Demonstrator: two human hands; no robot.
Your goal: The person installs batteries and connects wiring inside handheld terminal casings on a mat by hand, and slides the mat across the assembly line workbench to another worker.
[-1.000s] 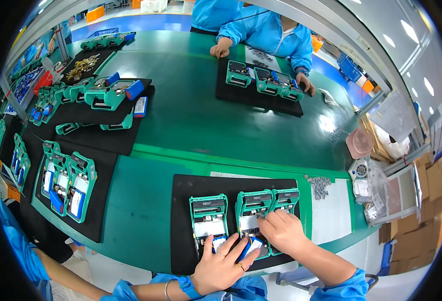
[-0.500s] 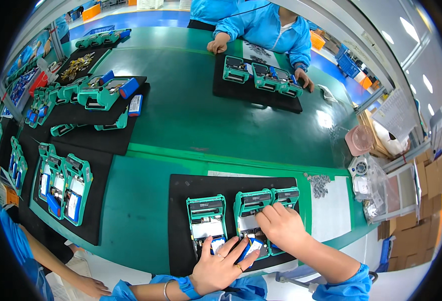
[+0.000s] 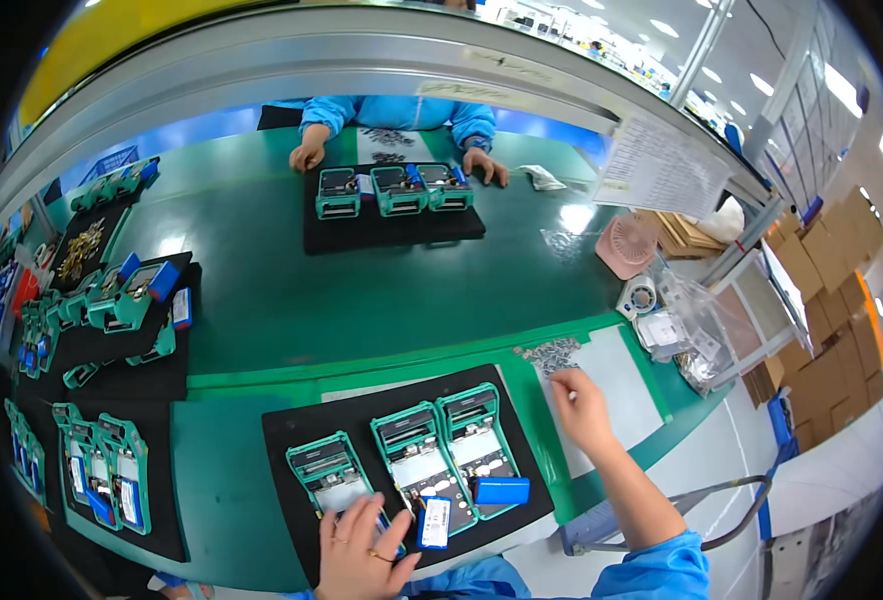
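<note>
My left hand (image 3: 361,552) lies with spread fingers over the lower end of the leftmost green device housing (image 3: 323,462), hiding much of it. To its right stand a middle green housing (image 3: 407,430) and a right green housing (image 3: 473,408), with circuit boards showing inside. A blue battery pack with a white label (image 3: 435,522) rests at the middle housing's lower end, and a plain blue battery pack (image 3: 501,491) lies across the right one. My right hand (image 3: 583,408) is closed in a pinch beside a pile of small grey metal parts (image 3: 551,355); what its fingertips hold is too small to name.
The housings lie on a black foam mat (image 3: 286,425). A white sheet (image 3: 616,385) is under my right forearm's far side. Bagged parts (image 3: 696,345) and a pink fan (image 3: 628,245) stand at right. Across the table, another person's hands (image 3: 308,155) flank a similar mat (image 3: 391,232).
My right hand has left the housings and moved right to the metal parts. My left hand has shifted to the leftmost housing. The view has swung, with the table's far frame now showing.
</note>
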